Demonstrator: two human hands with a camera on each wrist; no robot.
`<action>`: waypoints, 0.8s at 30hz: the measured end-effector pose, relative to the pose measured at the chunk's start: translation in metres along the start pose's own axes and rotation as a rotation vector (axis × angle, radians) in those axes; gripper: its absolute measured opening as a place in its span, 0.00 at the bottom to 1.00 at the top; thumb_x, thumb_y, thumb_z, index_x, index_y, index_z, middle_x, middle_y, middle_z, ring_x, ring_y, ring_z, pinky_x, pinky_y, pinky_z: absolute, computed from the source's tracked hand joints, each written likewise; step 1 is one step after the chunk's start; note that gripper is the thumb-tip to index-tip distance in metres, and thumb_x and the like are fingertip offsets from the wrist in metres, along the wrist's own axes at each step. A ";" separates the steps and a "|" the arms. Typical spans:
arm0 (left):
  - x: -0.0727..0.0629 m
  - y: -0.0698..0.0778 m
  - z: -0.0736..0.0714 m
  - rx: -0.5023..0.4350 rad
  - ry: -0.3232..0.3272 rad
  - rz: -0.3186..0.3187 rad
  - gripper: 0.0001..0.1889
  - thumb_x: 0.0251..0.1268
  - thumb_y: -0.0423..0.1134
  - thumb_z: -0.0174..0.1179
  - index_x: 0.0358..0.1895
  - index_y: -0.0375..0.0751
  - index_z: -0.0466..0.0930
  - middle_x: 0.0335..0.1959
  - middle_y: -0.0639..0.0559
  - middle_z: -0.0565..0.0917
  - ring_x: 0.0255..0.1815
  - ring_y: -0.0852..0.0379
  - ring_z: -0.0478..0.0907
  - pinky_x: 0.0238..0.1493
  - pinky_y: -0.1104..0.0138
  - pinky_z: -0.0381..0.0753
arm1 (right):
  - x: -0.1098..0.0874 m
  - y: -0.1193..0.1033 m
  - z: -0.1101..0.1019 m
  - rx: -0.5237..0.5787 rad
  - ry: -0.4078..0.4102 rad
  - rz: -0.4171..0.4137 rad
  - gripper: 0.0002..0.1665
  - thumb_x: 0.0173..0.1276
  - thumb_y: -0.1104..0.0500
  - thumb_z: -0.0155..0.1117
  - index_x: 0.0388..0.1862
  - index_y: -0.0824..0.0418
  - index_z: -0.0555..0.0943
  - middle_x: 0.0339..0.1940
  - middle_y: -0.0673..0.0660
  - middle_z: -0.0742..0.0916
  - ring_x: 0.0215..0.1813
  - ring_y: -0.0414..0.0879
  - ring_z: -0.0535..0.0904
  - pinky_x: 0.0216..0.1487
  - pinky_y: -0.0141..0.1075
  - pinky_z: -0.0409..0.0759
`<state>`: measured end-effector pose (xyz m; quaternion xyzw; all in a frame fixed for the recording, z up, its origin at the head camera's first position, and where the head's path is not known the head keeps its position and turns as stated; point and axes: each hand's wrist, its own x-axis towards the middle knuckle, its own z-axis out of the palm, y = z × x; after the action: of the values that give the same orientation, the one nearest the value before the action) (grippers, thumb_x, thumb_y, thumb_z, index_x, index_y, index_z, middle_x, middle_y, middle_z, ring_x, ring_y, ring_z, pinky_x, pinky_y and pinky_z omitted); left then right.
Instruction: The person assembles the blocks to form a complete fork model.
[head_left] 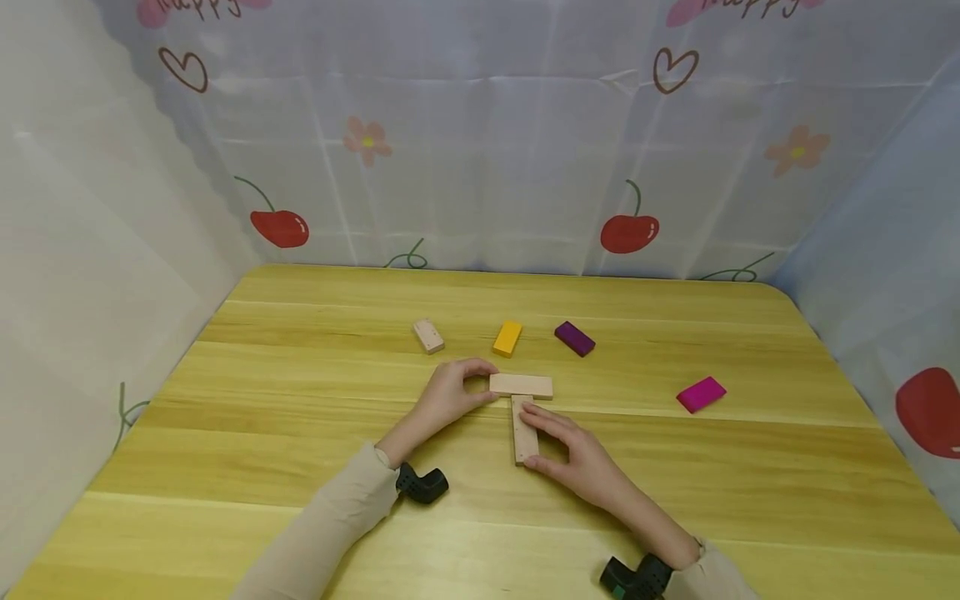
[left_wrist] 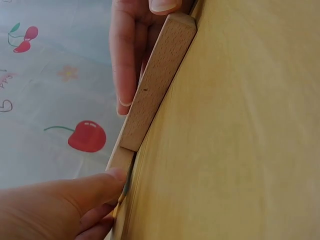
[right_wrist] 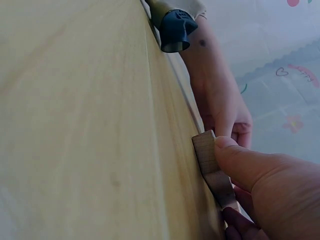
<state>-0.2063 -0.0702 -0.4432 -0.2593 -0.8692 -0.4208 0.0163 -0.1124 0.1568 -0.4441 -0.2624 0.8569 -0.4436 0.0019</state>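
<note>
Two plain wooden blocks lie flat on the table in a T shape. The crosswise block (head_left: pixel 521 385) forms the top, and its left end is pinched between thumb and fingers of my left hand (head_left: pixel 447 395). Against its near side stands the end of the lengthwise block (head_left: pixel 522 442). My right hand (head_left: pixel 583 460) holds that one, thumb at the near right corner and fingers near the far end. The left wrist view shows the lengthwise block (left_wrist: pixel 159 85) meeting the other. In the right wrist view my right thumb (right_wrist: pixel 227 142) presses on the block's end (right_wrist: pixel 204 147).
Behind the T lie a small plain wooden block (head_left: pixel 428 336), a yellow block (head_left: pixel 507 339) and a purple block (head_left: pixel 574 338). Farther right is a magenta block (head_left: pixel 701 394). A printed curtain (head_left: pixel 480 167) hangs along the back and sides of the wooden table (head_left: pixel 300 333).
</note>
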 end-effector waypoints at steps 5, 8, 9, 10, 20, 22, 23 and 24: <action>-0.001 0.000 0.001 0.025 -0.014 0.005 0.14 0.53 0.37 0.70 0.44 0.41 0.83 0.45 0.50 0.82 0.50 0.54 0.77 0.54 0.62 0.72 | 0.000 -0.001 0.000 -0.006 0.004 -0.003 0.33 0.58 0.57 0.70 0.64 0.60 0.73 0.67 0.52 0.70 0.68 0.52 0.62 0.63 0.51 0.61; -0.001 0.001 0.000 0.032 -0.018 -0.003 0.14 0.52 0.37 0.70 0.44 0.41 0.84 0.45 0.50 0.82 0.50 0.54 0.76 0.54 0.62 0.72 | 0.001 0.000 0.000 -0.007 0.002 -0.006 0.33 0.59 0.57 0.70 0.64 0.59 0.73 0.67 0.52 0.70 0.68 0.52 0.62 0.63 0.51 0.62; -0.001 0.001 0.000 0.032 -0.019 -0.006 0.14 0.52 0.37 0.70 0.44 0.41 0.84 0.45 0.50 0.82 0.50 0.54 0.76 0.54 0.62 0.72 | 0.001 0.000 0.000 -0.006 0.002 -0.007 0.33 0.59 0.57 0.70 0.64 0.59 0.73 0.68 0.52 0.70 0.68 0.52 0.62 0.63 0.51 0.62; -0.001 0.001 0.000 0.031 -0.018 -0.007 0.14 0.52 0.37 0.70 0.44 0.41 0.84 0.45 0.50 0.82 0.50 0.54 0.76 0.54 0.62 0.72 | 0.001 0.000 0.000 -0.006 0.001 -0.008 0.33 0.59 0.57 0.70 0.64 0.59 0.73 0.68 0.52 0.70 0.68 0.52 0.62 0.63 0.51 0.62; -0.001 0.001 -0.002 0.028 -0.022 -0.011 0.15 0.52 0.36 0.70 0.45 0.40 0.84 0.45 0.50 0.81 0.49 0.54 0.76 0.54 0.62 0.72 | 0.003 -0.003 -0.001 -0.044 0.066 -0.028 0.30 0.58 0.58 0.71 0.61 0.59 0.76 0.64 0.53 0.75 0.65 0.52 0.66 0.61 0.50 0.65; -0.001 0.002 -0.001 0.028 -0.028 -0.015 0.15 0.52 0.36 0.70 0.45 0.40 0.83 0.45 0.50 0.81 0.49 0.54 0.76 0.54 0.62 0.72 | 0.006 -0.003 -0.004 -0.066 0.116 -0.044 0.28 0.58 0.60 0.71 0.59 0.60 0.77 0.61 0.53 0.77 0.63 0.52 0.68 0.60 0.51 0.67; -0.001 0.002 -0.001 0.022 -0.028 -0.017 0.15 0.52 0.36 0.71 0.45 0.40 0.84 0.44 0.50 0.81 0.48 0.54 0.76 0.54 0.62 0.72 | 0.008 -0.003 -0.006 -0.075 0.137 -0.054 0.28 0.58 0.61 0.71 0.58 0.60 0.78 0.60 0.53 0.77 0.62 0.52 0.68 0.60 0.51 0.67; -0.001 0.002 -0.001 0.020 -0.028 -0.021 0.15 0.52 0.36 0.71 0.45 0.40 0.84 0.44 0.50 0.81 0.48 0.54 0.76 0.54 0.62 0.72 | 0.011 -0.003 -0.008 -0.085 0.150 -0.061 0.27 0.58 0.62 0.71 0.58 0.60 0.78 0.59 0.54 0.77 0.62 0.52 0.67 0.60 0.52 0.66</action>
<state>-0.2050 -0.0707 -0.4413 -0.2560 -0.8761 -0.4086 0.0025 -0.1221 0.1563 -0.4345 -0.2542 0.8644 -0.4250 -0.0871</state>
